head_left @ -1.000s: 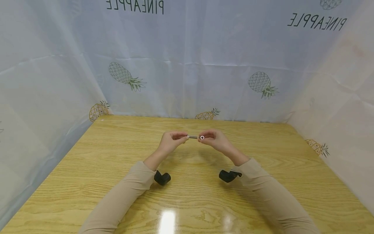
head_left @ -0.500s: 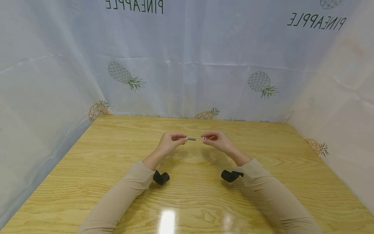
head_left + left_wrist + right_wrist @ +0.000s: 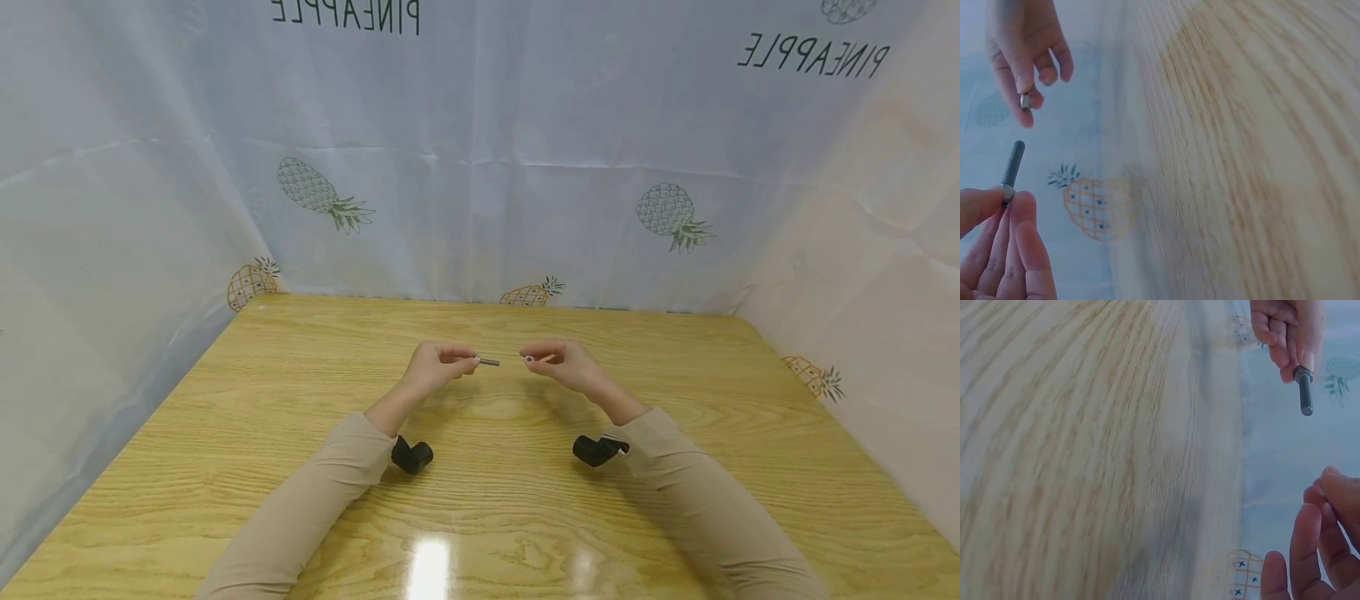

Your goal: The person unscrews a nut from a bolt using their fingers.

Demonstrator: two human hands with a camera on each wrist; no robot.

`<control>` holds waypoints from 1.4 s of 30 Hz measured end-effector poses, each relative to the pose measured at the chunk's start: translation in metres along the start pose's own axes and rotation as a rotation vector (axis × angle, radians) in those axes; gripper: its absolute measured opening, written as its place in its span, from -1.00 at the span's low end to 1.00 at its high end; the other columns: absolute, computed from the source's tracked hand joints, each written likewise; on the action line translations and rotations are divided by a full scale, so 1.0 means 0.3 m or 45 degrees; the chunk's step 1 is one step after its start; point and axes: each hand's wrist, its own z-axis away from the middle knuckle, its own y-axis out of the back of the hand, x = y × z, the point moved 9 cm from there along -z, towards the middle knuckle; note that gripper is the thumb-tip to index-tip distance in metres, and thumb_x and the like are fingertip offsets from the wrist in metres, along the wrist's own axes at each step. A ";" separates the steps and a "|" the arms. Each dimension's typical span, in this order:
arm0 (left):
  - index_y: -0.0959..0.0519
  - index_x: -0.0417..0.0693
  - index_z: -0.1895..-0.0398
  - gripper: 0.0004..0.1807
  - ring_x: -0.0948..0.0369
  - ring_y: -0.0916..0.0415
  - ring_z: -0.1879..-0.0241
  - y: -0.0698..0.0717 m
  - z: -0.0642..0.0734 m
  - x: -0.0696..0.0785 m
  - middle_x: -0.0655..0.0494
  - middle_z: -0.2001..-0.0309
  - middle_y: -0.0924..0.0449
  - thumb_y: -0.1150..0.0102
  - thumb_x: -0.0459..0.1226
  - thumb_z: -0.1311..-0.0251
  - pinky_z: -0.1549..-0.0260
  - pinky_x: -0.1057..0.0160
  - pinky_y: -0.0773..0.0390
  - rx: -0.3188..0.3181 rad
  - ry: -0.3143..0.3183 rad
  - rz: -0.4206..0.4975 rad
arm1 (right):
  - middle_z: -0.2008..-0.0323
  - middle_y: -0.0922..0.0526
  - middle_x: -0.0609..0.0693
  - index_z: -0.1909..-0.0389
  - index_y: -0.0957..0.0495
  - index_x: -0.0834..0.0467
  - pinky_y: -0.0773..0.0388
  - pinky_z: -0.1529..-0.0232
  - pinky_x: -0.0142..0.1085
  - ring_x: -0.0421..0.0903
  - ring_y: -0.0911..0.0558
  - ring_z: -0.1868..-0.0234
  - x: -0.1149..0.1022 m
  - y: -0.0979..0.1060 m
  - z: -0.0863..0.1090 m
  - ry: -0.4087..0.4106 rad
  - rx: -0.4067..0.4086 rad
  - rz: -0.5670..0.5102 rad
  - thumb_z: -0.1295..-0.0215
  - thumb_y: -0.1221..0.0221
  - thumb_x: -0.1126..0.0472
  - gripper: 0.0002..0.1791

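My left hand (image 3: 433,365) pinches a metal bolt (image 3: 1014,164) by its head between thumb and fingers. The threaded shank sticks out toward the right hand, as the head view shows too. My right hand (image 3: 566,363) pinches a small silver hex nut (image 3: 1025,101) between thumb and forefinger, its hole facing the head camera. A short gap separates the bolt's tip from the nut. In the right wrist view the nut is hidden behind the fingers (image 3: 1307,528), while the bolt (image 3: 1305,394) shows clearly across from them.
Both hands are above a wood-grain table (image 3: 480,517). A black camera mount (image 3: 412,456) sits at the left cuff and another black mount (image 3: 596,451) at the right. A white curtain (image 3: 465,208) printed with pineapples surrounds the table's back and sides.
The right hand with the nut has moved right and slightly down, away from the bolt. The left hand has shifted a little left, and the gap between bolt and nut has widened.
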 end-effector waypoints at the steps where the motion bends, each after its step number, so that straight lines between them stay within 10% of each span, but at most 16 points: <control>1: -0.61 -0.21 0.04 -0.68 0.14 -0.65 0.16 0.000 0.000 -0.001 -0.14 0.14 -0.69 -0.22 -0.23 -0.18 0.04 0.09 -0.57 -0.001 0.002 -0.001 | -0.13 -0.50 0.19 -0.17 -0.48 0.19 -0.50 -0.04 0.00 0.08 -0.56 -0.01 0.001 0.001 0.001 0.001 -0.002 0.010 -0.34 -0.10 0.12 -0.58; 42: -0.65 -0.24 0.12 -0.76 0.12 -0.64 0.17 0.001 -0.008 -0.070 -0.14 0.12 -0.66 -0.21 -0.31 -0.17 0.21 0.29 -0.62 -0.071 0.127 -0.171 | 0.16 -0.62 0.17 0.01 -0.55 0.30 -0.52 0.11 -0.20 -0.03 -0.58 0.13 0.076 0.000 0.005 -0.008 -0.135 0.219 -0.32 -0.10 0.26 -0.72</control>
